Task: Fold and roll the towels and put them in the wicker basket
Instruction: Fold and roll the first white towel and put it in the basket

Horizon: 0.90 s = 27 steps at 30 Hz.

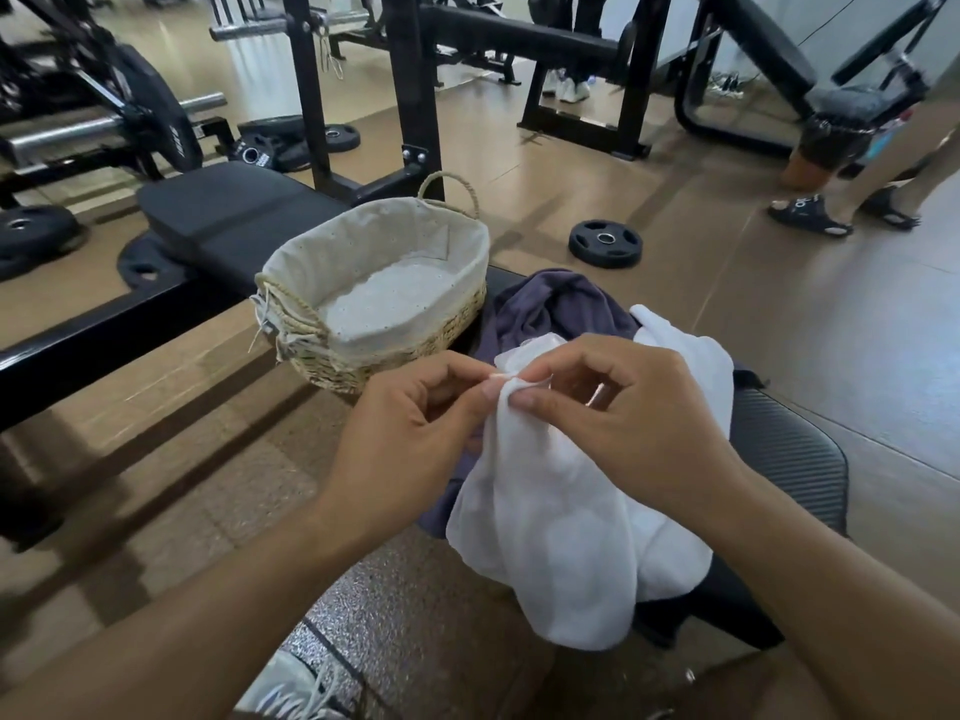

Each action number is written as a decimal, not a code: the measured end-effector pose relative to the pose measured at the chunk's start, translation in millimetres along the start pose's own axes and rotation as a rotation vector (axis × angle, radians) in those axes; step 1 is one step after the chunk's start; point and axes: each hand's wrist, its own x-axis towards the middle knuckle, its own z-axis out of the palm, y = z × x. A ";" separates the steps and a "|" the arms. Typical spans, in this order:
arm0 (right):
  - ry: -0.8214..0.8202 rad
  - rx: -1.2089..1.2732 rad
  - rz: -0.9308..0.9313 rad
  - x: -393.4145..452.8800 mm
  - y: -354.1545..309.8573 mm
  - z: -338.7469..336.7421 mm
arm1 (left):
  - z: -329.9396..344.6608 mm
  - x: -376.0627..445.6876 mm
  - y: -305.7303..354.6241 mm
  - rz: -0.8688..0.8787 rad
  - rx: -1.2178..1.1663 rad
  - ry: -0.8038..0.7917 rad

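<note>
A white towel (550, 532) hangs crumpled over the near end of a black bench (789, 459). My left hand (415, 423) and my right hand (623, 413) pinch its top edge close together, fingertips almost touching. A purple towel (556, 304) lies bunched under and behind the white one. The wicker basket (415, 340), lined with pale cloth, stands on the bench just beyond my left hand, with no towel inside it.
A black weight plate (605, 243) lies on the brown floor right of the basket. A rack post (415, 96) and a barbell (78, 132) stand behind. Another person's sandalled feet (810, 215) are at the far right. My shoe (291, 688) shows below.
</note>
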 end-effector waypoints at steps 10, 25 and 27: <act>-0.007 -0.163 -0.128 2.5 5.3 4.7 | -2.8 -9.3 3.0 -0.012 -0.089 0.037; -0.260 -0.192 -0.164 4.2 2.0 -4.9 | -54.8 -7.2 1.8 -0.015 -0.084 0.329; -0.220 -0.042 -0.080 2.2 1.4 -2.8 | -58.7 -7.3 -0.5 -0.028 -0.068 0.296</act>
